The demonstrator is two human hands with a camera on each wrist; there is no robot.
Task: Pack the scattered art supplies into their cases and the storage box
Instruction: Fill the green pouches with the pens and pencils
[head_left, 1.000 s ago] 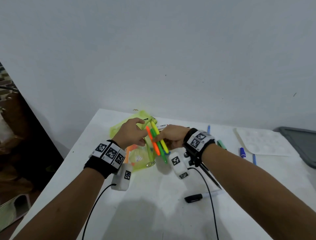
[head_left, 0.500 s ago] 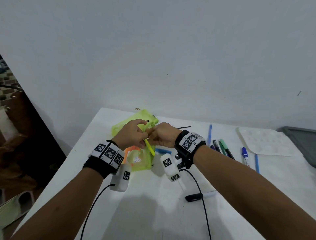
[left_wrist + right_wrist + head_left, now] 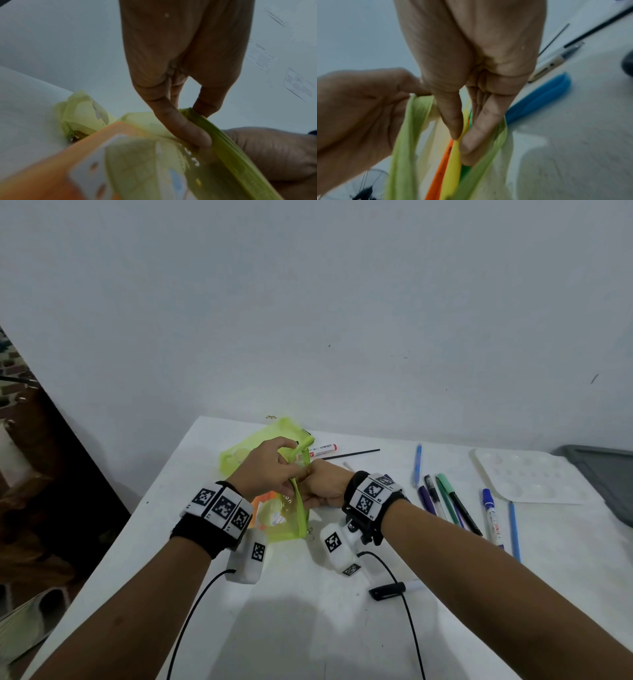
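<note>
Now the pens (image 3: 452,159) sit deep inside the pouch (image 3: 291,518), my left hand (image 3: 270,470) pinching its rim and my right hand (image 3: 325,486) clamped on them, so these are nearly packed.

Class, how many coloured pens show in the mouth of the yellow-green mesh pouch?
3: an orange pen, a yellow pen beside it, pinched by the right hand, and a green pen behind. The pouch may hide more.
</note>
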